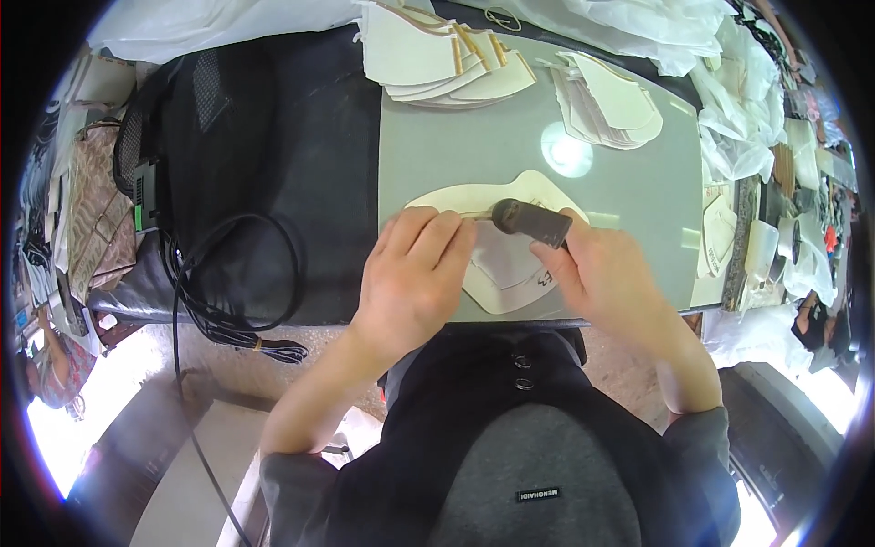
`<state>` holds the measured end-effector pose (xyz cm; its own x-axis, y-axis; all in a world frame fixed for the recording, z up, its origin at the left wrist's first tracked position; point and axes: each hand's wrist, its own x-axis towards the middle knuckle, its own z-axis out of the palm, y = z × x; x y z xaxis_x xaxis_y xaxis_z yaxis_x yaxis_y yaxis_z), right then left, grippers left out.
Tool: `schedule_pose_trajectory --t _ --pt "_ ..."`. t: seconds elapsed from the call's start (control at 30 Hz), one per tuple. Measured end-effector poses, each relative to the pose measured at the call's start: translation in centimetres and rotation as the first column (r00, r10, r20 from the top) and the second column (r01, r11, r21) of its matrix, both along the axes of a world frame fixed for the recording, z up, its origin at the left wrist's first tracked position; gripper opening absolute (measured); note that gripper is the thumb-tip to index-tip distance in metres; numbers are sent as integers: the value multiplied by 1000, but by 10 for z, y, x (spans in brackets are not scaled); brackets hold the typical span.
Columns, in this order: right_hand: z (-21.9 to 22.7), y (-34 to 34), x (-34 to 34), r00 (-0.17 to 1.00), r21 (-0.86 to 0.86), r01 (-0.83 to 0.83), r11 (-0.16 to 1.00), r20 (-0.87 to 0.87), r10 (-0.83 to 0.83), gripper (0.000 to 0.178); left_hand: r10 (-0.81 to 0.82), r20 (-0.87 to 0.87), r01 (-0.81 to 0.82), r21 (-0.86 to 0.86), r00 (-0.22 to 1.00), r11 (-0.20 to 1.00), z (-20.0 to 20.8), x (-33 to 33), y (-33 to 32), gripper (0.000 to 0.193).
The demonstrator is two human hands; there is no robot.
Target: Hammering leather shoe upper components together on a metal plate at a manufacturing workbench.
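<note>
A cream, curved flat piece (538,189) lies near the front edge of the grey-green board (437,150), with a paler panel in its middle and handwritten marks at its right. My left hand (415,273) rests on the left part of this piece, fingers bent and pressed together. Those fingertips hold it down beside a narrow brownish edge; what lies beneath them is hidden. In my right hand (606,269) is a dark hammer (538,223), its round face over the piece just right of the left fingertips. Most of the hammer's handle is out of sight.
Two fanned stacks of cream pieces, a left stack (410,50) and a right stack (606,100), lie at the board's far side. A black mesh-covered item (219,109) and coiled black cable (232,273) are at left. White plastic sheeting (743,109) bunches at right.
</note>
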<state>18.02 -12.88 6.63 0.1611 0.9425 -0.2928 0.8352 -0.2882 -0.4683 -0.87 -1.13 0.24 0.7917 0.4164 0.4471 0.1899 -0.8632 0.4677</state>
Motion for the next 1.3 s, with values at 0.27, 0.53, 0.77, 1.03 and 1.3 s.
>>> schedule_pose_trajectory --t 0.27,0.53,0.77,1.03,1.3 --pt "4 7 -3 998 22 -65 998 -1 65 30 -5 -9 5 58 1000 998 -2 0 -2 30" --pt "-6 6 -4 997 59 -62 996 41 59 32 125 33 -121 -90 992 989 2 -3 -6 27" --pt "-6 7 -3 999 91 -49 995 14 47 33 131 -2 -131 0 991 991 1 -5 -11 28" --pt "-5 8 -2 996 58 -77 995 48 74 33 96 0 -95 -102 995 990 5 -8 -2 31" --pt "4 13 0 998 83 -45 996 -40 48 32 34 -10 -33 35 999 999 -2 -13 -2 30"
